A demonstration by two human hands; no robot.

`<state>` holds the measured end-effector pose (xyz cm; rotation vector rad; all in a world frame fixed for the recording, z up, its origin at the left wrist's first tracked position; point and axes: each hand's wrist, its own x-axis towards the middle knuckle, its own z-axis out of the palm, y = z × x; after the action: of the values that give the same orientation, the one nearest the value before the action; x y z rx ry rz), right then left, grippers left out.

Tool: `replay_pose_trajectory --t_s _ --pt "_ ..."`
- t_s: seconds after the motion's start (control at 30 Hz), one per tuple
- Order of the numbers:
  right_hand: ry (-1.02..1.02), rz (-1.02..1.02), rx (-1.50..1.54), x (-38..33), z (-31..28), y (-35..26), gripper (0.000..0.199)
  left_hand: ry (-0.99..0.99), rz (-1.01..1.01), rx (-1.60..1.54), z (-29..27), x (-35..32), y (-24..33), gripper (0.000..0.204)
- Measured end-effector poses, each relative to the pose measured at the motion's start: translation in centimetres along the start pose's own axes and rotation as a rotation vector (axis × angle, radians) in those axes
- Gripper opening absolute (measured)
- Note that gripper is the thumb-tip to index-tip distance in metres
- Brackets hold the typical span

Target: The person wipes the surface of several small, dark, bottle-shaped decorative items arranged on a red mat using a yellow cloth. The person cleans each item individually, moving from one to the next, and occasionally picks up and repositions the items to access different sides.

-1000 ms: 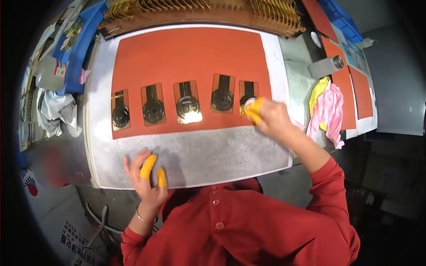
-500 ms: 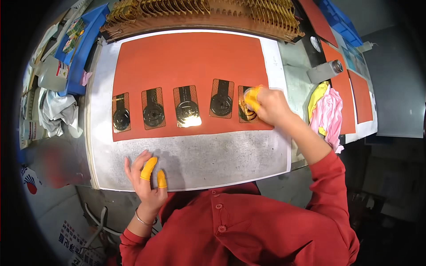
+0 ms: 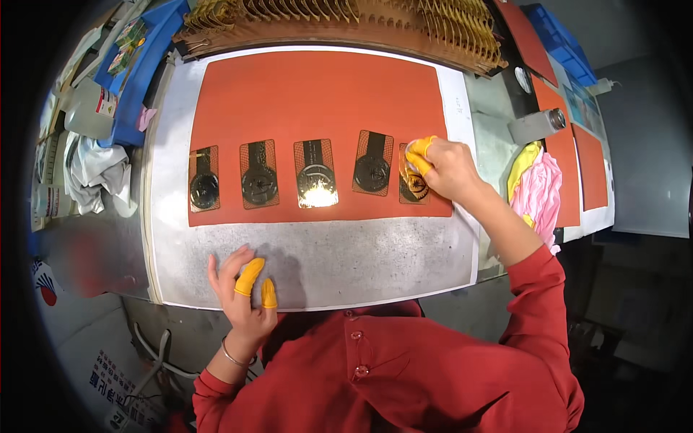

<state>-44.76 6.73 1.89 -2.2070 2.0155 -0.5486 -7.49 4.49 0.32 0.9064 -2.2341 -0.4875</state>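
Note:
Several thin metal plates with a dark round-and-stem figure and a gold lattice border lie in a row on an orange-red sheet. Over the rightmost metal plate is my right hand, with yellow finger cots on its fingertips. Those fingers are pinched on a small white wad, mostly hidden, against the plate's upper part. The middle plate glints brightly. My left hand, open with fingers apart and yellow cots on two digits, is at the table's front edge, holding nothing.
A rack of gold-coloured plates stands along the back. On the right are a grey bottle and crumpled pink cloth. A blue tray, a clear jug and a greyish rag sit on the left.
The whole view has shifted slightly, moving the table a little rightward in the picture. My right hand stays pinched over the rightmost plate; my left hand keeps its open pose.

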Motion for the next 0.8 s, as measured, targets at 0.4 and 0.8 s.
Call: replay_pose_trajectory --t_s 0.4,0.8 --pt "-0.072 -0.068 0.054 -2.3 -0.7 -1.8 0.005 0.009 -0.014 -0.022 -0.1 -0.8 -0.3 0.032" --pt "-0.007 -0.04 0.018 -1.4 -1.0 -0.3 0.005 -0.022 0.003 0.01 -0.3 -0.2 0.1 0.032"
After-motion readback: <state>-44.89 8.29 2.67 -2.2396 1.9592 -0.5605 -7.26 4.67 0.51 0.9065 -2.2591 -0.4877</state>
